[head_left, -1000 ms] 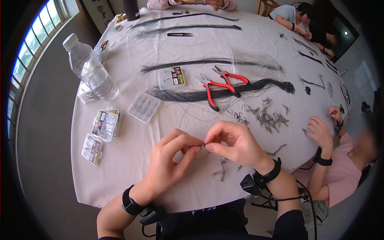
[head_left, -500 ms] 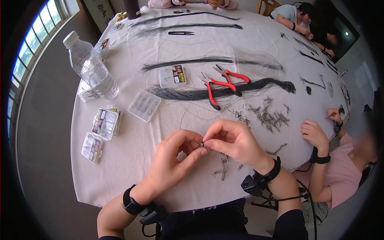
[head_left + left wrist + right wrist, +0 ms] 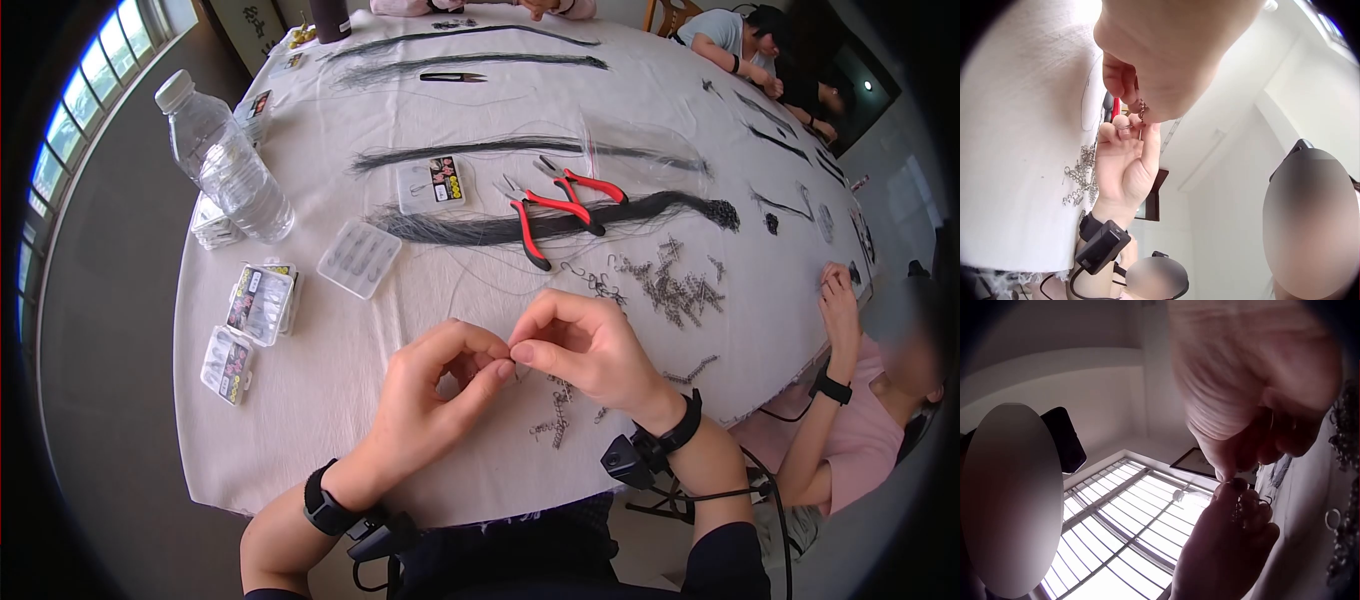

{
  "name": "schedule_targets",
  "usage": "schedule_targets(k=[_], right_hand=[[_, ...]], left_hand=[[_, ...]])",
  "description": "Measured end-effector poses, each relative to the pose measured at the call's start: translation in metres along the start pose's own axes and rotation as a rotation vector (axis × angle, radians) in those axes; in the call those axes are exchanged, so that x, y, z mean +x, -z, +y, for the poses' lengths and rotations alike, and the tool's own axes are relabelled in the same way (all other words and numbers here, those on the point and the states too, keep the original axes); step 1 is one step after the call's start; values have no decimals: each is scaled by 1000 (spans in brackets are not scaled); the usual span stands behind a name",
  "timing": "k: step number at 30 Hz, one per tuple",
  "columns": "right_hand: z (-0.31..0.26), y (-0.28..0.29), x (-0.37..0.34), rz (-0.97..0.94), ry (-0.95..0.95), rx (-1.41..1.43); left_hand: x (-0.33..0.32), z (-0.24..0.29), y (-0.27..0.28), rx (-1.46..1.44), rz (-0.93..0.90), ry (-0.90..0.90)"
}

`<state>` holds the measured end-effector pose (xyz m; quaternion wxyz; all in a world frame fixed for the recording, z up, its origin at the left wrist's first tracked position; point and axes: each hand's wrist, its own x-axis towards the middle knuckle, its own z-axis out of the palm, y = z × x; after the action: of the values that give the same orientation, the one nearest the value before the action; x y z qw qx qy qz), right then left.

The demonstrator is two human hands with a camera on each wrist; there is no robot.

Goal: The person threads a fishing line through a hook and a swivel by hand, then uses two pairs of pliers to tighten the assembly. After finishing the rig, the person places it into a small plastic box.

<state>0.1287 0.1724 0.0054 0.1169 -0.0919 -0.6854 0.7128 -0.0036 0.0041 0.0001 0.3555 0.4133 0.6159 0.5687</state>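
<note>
Over the near part of the cloth, the left hand pinches a small metal piece between thumb and fingers. Its fingertips meet those of the right hand, whose thumb and forefinger are pinched together at the same piece. The left wrist view shows a short coiled metal chain at the left fingers; in the right wrist view a small hook sticks out beside them. What exactly lies between the right fingertips is too small to tell. Small metal pieces lie just under the hands.
Beyond the hands are red-handled pliers, a bundle of dark strands, a pile of metal pieces and an open plastic box. Hook boxes and a water bottle stand left. Another person's hand is at right.
Both hands stay together, with the fingertips shifting slightly around the small piece. The other person's near hand at the right has lifted and moved right and away.
</note>
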Motion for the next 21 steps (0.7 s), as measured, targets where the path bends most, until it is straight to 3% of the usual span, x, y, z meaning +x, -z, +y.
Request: schedule_targets(k=[7, 10, 14, 21], right_hand=[[-3, -3, 1, -24, 24, -76], [-3, -6, 1, 53, 52, -51], [-6, -3, 1, 78, 152, -311], [-10, -10, 0, 126, 282, -536]], left_hand=[[0, -13, -2, -164, 57, -19], [1, -8, -2, -241, 80, -18], [1, -7, -2, -256, 98, -6], [2, -3, -1, 150, 167, -160]])
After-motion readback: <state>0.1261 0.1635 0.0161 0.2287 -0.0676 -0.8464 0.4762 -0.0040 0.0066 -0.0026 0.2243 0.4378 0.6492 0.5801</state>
